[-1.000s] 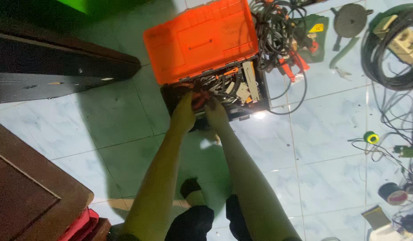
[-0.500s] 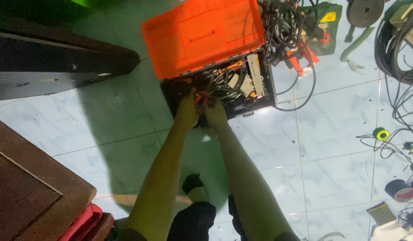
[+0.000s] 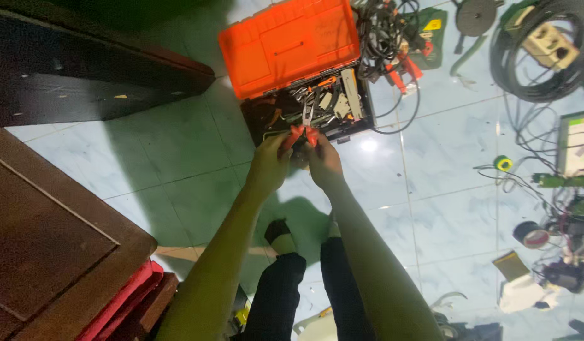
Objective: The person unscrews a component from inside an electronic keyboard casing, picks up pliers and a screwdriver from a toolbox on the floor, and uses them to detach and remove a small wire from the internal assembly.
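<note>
Red-handled pliers (image 3: pixel 306 126) being gripped by left hand (image 3: pixel 271 163) and right hand (image 3: pixel 323 161), seemingly one handle each, hovering over open orange toolbox (image 3: pixel 292 44).

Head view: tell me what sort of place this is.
Probably a home floor used as a repair spot: an open orange plastic toolbox on pale glossy floor tiles, coiled black cables nearby, and both hands, left hand and right hand, holding red-handled pliers.

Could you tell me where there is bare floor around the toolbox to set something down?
Bare tile lies left of the toolbox, between it and the dark wooden furniture, and right of the arms up to the yellow tape roll. The right edge is crowded with cables.
</note>
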